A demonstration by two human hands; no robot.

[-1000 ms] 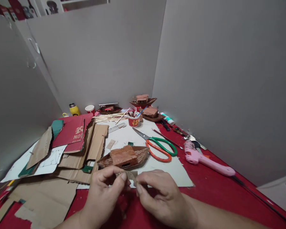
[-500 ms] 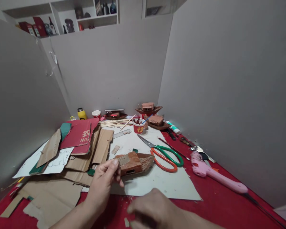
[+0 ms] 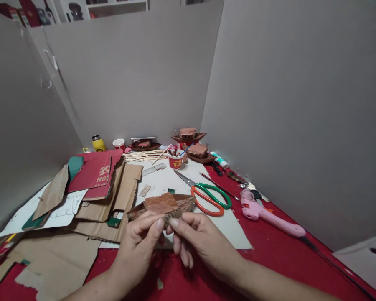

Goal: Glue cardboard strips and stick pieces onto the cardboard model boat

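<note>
And the right hand (image 3: 207, 240) is back in play! Half a second ago it hung low and blurred over the red desk (image 3: 269, 267), away from the work, while the left hand (image 3: 139, 242) alone held the small brown cardboard piece (image 3: 173, 215) up. Now the two come together again, much as they were a second ago, and the piece sits between them just in front of the model boat with the reddish-brown roof (image 3: 161, 203).

The left fingers are clamped on its left end, thumb on the near side. Over on the right, thumb and forefinger pinch the other end, the remaining fingers hanging loosely curled below. What turns up now is a face with short dark marks; how the far side looks, the hands don't let anyone tell.

So what does the return mean? It looks like a resumption of close two-handed work on that little piece, with both ends steadied rather than one. It isn't fixed to anything, as far as can be seen; it is in the hands, clear of the desk.

Elsewhere, no movement: the boat rests on the white paper sheet (image 3: 235, 238), the steel scissors with green and orange handles (image 3: 191, 183) lie beside it, and the pink glue gun (image 3: 269, 216) waits off to the right, untouched.
</note>
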